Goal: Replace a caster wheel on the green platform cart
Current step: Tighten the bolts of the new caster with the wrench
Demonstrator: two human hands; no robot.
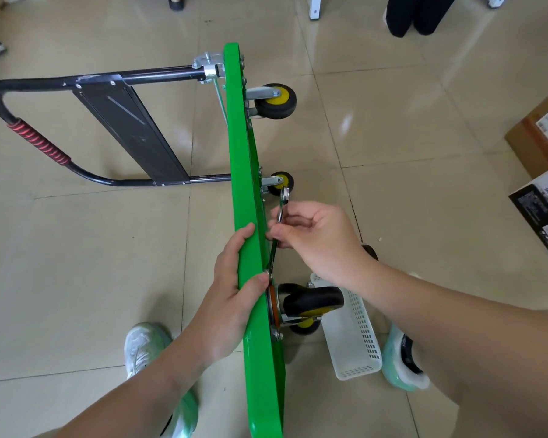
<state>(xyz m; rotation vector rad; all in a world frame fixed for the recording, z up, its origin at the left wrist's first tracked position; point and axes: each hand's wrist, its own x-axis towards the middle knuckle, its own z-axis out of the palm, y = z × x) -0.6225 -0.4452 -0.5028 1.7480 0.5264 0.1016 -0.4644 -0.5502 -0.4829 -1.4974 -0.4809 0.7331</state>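
Observation:
The green platform cart [244,159] stands on its edge on the floor, its black handle [29,137] folded out to the left. Casters stick out to the right: a far one [275,101], a middle one [280,182] and a near black-and-yellow caster [314,301]. My left hand [234,279] grips the deck's edge, thumb by the near caster's plate. My right hand [314,238] holds a metal wrench [279,229]; its lower end sits at a bolt just above that caster's plate.
A white perforated basket [355,336] lies on the tiled floor right of the near caster. My shoes [143,346] are on either side of the deck. Cardboard boxes [541,197] stand at the right edge. Other people's feet [408,17] are at the top.

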